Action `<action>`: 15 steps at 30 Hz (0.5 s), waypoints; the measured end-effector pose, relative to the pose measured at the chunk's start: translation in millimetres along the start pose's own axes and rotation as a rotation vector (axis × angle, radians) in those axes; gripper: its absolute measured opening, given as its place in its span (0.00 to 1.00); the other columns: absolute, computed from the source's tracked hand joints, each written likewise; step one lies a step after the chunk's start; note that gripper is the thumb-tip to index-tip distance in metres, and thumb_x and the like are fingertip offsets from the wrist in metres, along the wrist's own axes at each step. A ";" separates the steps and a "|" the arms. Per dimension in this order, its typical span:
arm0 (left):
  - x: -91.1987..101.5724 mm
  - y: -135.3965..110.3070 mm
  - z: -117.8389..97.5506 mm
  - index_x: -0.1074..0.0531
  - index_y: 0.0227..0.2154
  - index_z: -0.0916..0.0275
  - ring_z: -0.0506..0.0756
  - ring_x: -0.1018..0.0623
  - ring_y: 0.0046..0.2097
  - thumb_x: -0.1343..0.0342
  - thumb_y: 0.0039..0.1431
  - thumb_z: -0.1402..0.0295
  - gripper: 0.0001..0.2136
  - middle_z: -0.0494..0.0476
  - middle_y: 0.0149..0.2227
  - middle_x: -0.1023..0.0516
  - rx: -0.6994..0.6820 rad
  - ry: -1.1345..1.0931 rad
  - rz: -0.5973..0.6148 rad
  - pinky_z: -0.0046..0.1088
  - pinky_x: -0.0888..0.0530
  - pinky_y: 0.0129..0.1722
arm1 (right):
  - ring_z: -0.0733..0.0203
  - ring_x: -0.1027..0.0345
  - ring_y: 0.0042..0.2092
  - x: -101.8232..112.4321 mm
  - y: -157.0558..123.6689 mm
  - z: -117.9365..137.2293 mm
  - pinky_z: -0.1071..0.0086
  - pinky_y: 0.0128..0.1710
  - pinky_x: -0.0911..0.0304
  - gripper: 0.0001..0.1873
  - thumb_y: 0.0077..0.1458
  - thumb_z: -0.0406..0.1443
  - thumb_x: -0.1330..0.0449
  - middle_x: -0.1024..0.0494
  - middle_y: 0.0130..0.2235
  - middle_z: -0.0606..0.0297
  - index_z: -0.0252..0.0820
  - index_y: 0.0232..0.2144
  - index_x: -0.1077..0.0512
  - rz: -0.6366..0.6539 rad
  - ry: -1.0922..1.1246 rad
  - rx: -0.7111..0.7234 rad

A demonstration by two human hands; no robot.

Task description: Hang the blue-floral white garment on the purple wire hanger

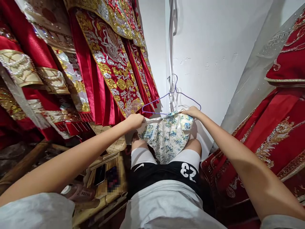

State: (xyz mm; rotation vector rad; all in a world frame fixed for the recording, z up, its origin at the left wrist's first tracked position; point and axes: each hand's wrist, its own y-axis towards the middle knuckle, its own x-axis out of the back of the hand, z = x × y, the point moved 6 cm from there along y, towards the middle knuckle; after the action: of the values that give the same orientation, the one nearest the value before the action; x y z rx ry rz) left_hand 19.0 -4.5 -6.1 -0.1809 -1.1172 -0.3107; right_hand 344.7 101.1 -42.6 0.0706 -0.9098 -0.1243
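Two bare hands hold a white cotton-like garment printed with blue and yellow flowers: the left hand (136, 121) is closed on the left end of its upper edge, the right hand (192, 112) grips the right end. The floral garment (166, 136) hangs between them, above the person's black shorts (152, 171). Just behind it is a purple wire hanger (175, 90), its hook beside a white vertical strap (171, 57); whether cloth and hanger are joined, I cannot tell. Red costumes embroidered in gold and silver (114, 63) hang at left. Near the right edge of a bamboo stand (102, 203), a dark phone (100, 174) lies beside a blurred object (113, 179).
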 end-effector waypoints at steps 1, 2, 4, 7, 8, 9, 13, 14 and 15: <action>7.1 -1.1 3.4 0.20 0.39 0.61 0.63 0.18 0.44 0.51 0.57 0.75 0.15 0.66 0.41 0.17 0.022 0.008 -0.041 0.35 0.25 0.42 | 0.61 0.37 0.27 1.3 -0.7 -0.2 0.69 0.23 0.48 0.22 0.45 0.48 0.29 0.32 0.24 0.63 0.39 0.20 0.32 -0.012 0.011 -0.004; 15.4 -1.3 7.5 0.20 0.39 0.61 0.63 0.18 0.45 0.51 0.57 0.75 0.15 0.65 0.42 0.17 0.043 0.008 -0.086 0.35 0.25 0.43 | 0.60 0.36 0.28 3.3 -1.4 -0.8 0.69 0.23 0.46 0.22 0.44 0.49 0.29 0.31 0.25 0.62 0.39 0.21 0.31 -0.024 0.019 -0.008; 33.2 0.7 16.0 0.20 0.39 0.61 0.63 0.18 0.46 0.52 0.57 0.76 0.15 0.64 0.44 0.17 0.063 -0.013 -0.185 0.35 0.25 0.43 | 0.59 0.35 0.29 7.7 -3.1 -2.8 0.69 0.25 0.45 0.24 0.42 0.51 0.28 0.30 0.26 0.62 0.38 0.22 0.30 -0.035 0.024 -0.012; 56.6 9.1 21.8 0.21 0.38 0.62 0.63 0.20 0.46 0.52 0.58 0.74 0.14 0.64 0.47 0.19 0.024 -0.070 -0.333 0.35 0.25 0.45 | 0.60 0.36 0.30 12.9 -9.1 -5.2 0.68 0.27 0.43 0.25 0.43 0.52 0.28 0.32 0.24 0.63 0.37 0.24 0.30 -0.050 0.030 -0.010; 63.0 12.9 20.7 0.21 0.38 0.63 0.63 0.20 0.47 0.52 0.58 0.74 0.14 0.64 0.47 0.20 -0.002 -0.094 -0.382 0.35 0.25 0.45 | 0.60 0.37 0.30 13.1 -12.1 -5.0 0.68 0.29 0.43 0.25 0.45 0.51 0.28 0.33 0.24 0.63 0.36 0.25 0.30 -0.054 0.044 -0.006; 68.7 17.2 18.1 0.21 0.39 0.64 0.62 0.20 0.47 0.52 0.59 0.73 0.14 0.65 0.47 0.20 -0.029 -0.120 -0.428 0.35 0.25 0.45 | 0.61 0.37 0.30 12.1 -15.6 -4.2 0.68 0.29 0.42 0.24 0.46 0.50 0.28 0.33 0.24 0.64 0.36 0.25 0.30 -0.057 0.071 -0.002; 84.1 37.5 3.1 0.25 0.45 0.63 0.62 0.21 0.46 0.56 0.62 0.73 0.15 0.65 0.43 0.21 -0.050 -0.231 -0.530 0.34 0.27 0.42 | 0.62 0.37 0.29 -2.5 -30.6 5.3 0.69 0.28 0.44 0.22 0.46 0.48 0.29 0.31 0.24 0.64 0.38 0.23 0.32 -0.030 0.174 0.035; 85.9 42.6 0.0 0.27 0.49 0.63 0.62 0.21 0.45 0.56 0.63 0.73 0.16 0.65 0.43 0.21 -0.038 -0.252 -0.536 0.34 0.28 0.41 | 0.62 0.37 0.29 -6.2 -34.0 8.6 0.70 0.28 0.44 0.21 0.46 0.48 0.30 0.31 0.24 0.64 0.38 0.22 0.32 -0.030 0.174 0.064; 86.9 47.0 -2.2 0.29 0.52 0.63 0.61 0.21 0.44 0.57 0.64 0.72 0.18 0.65 0.44 0.21 -0.029 -0.272 -0.540 0.34 0.29 0.40 | 0.62 0.37 0.28 -9.0 -37.1 11.6 0.70 0.28 0.45 0.20 0.48 0.48 0.32 0.30 0.23 0.64 0.39 0.21 0.31 -0.037 0.164 0.103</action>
State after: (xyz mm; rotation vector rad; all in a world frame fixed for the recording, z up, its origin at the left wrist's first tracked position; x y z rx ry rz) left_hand 71.4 25.8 72.0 0.0605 -1.4241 -0.8012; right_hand 327.2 65.4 -46.7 0.1905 -0.7508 -0.1044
